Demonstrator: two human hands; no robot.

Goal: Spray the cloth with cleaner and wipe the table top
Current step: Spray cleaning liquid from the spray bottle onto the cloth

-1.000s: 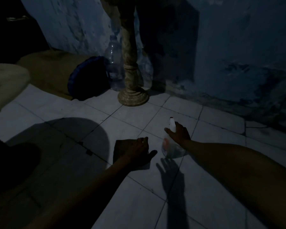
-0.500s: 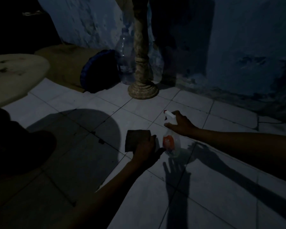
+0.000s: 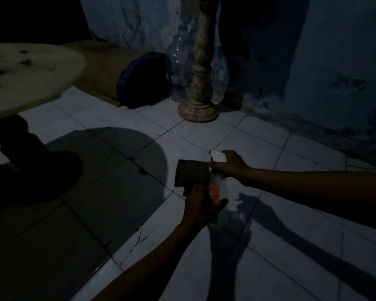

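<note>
In dim light my left hand (image 3: 201, 206) grips a dark square cloth (image 3: 191, 175) by its lower edge and holds it above the tiled floor. My right hand (image 3: 230, 165) is wrapped around the white head of a clear spray bottle (image 3: 220, 190) with an orange label, its nozzle pointing left at the cloth. The bottle hangs just right of the cloth, close against it. A round pale table top (image 3: 24, 77) with dark stains fills the upper left.
A turned stone pedestal (image 3: 201, 83) stands on the floor by the blue wall, with a large clear water bottle (image 3: 178, 68) and a dark blue bag (image 3: 143, 81) behind it. A brown mat (image 3: 104, 68) lies by the bag. Deep shadow covers the left floor.
Both hands have risen off the floor, lifting the cloth and the spray bottle. The cloth now stands up next to the nozzle. The camera view has swung left, showing more table top.
</note>
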